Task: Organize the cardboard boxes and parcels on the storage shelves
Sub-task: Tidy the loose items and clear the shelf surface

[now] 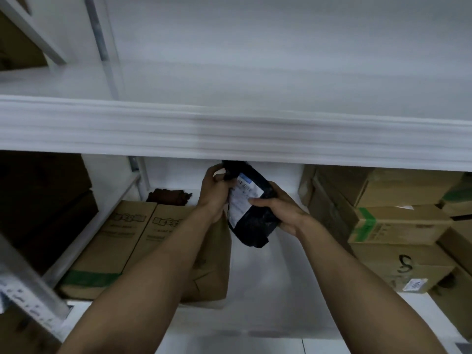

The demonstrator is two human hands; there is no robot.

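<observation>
Forearms [158,272] lead to the left hand [216,198] and right hand [284,212], both gripping a black parcel [255,222].

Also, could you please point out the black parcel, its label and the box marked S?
black parcel [255,227]: head view, lower dark wrapping.
label [241,198]: head view, white printed middle.
box marked S [378,261]: head view, bare cardboard left of the S.

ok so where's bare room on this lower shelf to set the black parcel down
The bare strip of lower shelf below the held black parcel, between the printed boxes, left, and the stacked boxes, right, both crowded. The upper shelf looks bare too.
</observation>
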